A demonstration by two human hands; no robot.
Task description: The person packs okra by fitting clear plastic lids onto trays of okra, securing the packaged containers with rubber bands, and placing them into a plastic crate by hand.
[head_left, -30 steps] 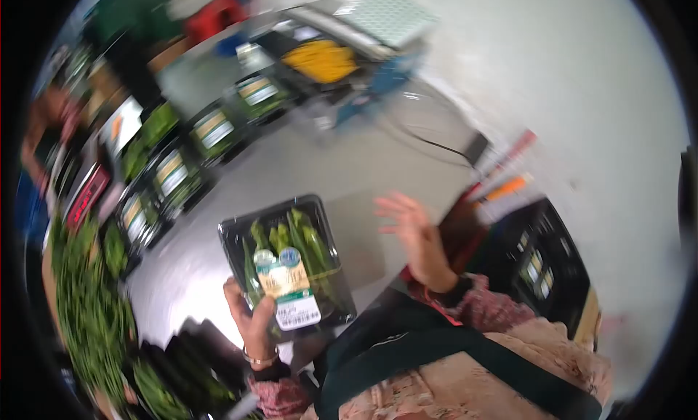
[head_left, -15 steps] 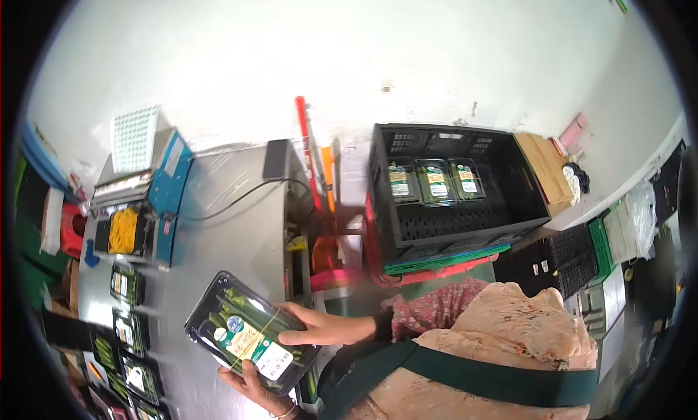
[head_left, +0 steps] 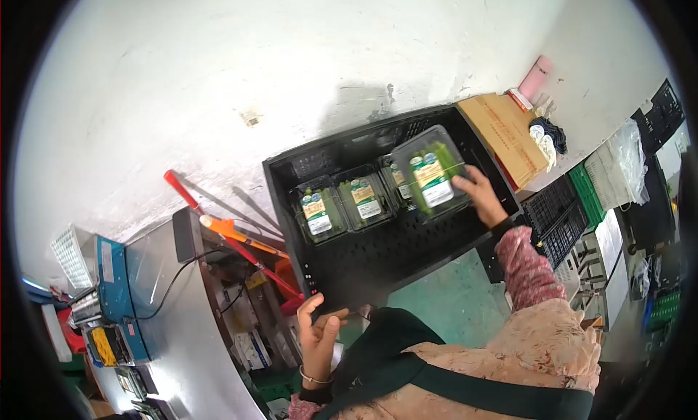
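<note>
Clear plastic over green pods: that is the vegetable pack (head_left: 432, 174) my right hand (head_left: 483, 192) grips by its right edge, fingers curled on the rim, the pack tilted over the far right part of the black crate (head_left: 378, 254). It hangs just above the row of packs in the crate, overlapping a third pack (head_left: 398, 181) half hidden beneath it. To the left of that lie two more packs, the left pack (head_left: 318, 211) and the middle pack (head_left: 366, 199), side by side against the crate's far wall, labels up. My left hand (head_left: 318, 336) is near my chest by the metal table (head_left: 167, 325), fingers loosely bent and half open, holding nothing. A cardboard box (head_left: 504, 134) sits just right of the crate. A red-handled tool (head_left: 225, 229) leans between table and crate.
</note>
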